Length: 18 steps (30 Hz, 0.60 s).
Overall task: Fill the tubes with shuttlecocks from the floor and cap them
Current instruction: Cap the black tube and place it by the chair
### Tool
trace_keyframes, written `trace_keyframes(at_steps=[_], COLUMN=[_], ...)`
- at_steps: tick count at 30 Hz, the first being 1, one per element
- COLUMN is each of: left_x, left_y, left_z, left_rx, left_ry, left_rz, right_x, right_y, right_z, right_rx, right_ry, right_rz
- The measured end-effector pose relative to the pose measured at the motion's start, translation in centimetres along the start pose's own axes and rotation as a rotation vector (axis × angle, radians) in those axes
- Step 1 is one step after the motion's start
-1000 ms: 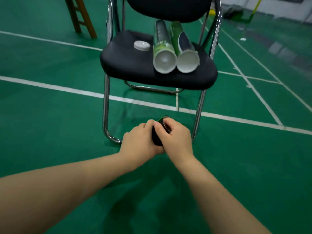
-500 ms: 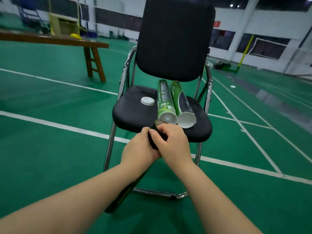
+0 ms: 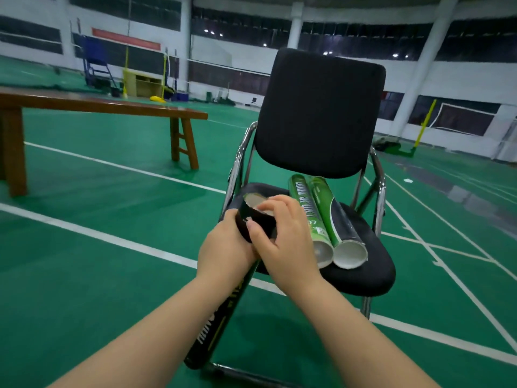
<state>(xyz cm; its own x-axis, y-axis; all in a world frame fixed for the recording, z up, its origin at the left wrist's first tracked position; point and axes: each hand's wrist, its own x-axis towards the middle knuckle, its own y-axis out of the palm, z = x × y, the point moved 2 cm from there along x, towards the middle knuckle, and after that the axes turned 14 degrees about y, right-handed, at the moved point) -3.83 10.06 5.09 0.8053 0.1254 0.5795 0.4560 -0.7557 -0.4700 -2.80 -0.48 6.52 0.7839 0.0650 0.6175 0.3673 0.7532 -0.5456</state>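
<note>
- The left hand (image 3: 223, 249) is wrapped round the black tube (image 3: 221, 309) just below its top end, gripping it firmly.
- The tube slants in front of the chair (image 3: 319, 113), its open mouth up and far, level with the left part of the seat, its lower end down near the chair's floor rail.
- The right hand (image 3: 286, 242) clasps the tube's top. The thumb is on the near wall and the curled fingers lie over the mouth, so what sits under them cannot be told.
- Two green tubes (image 3: 306, 208) lie side by side, touching, on the right part of the seat, with their open white ends pointing near.
- A wooden bench (image 3: 98, 105) stands far left on the green floor (image 3: 84, 275) – white court lines cross it.
</note>
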Motion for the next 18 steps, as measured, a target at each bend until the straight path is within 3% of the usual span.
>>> trace_keyframes(at_steps=[5,9,12,18], left_x=[1.1,1.7,1.7,1.8], left_y=[-0.2,-0.1,0.0,0.8], left_z=[1.6,3.4,4.7,6.8], left_rx=[-0.028,-0.033,-0.031,-0.029], left_ry=[-0.069,-0.126,-0.135,-0.169], left_rz=[-0.012,-0.043,-0.042,-0.023], right_x=[2.3,6.4,9.9,12.6], right_y=[1.0,2.4,4.9,9.5], right_z=[-0.6,-3.5,-6.6,-10.4], right_rx=[0.121,0.231,-0.013,-0.398], right_ry=[-0.039,0.222,0.446,0.540], right_rz=[-0.017,-0.075,0.047,0.351])
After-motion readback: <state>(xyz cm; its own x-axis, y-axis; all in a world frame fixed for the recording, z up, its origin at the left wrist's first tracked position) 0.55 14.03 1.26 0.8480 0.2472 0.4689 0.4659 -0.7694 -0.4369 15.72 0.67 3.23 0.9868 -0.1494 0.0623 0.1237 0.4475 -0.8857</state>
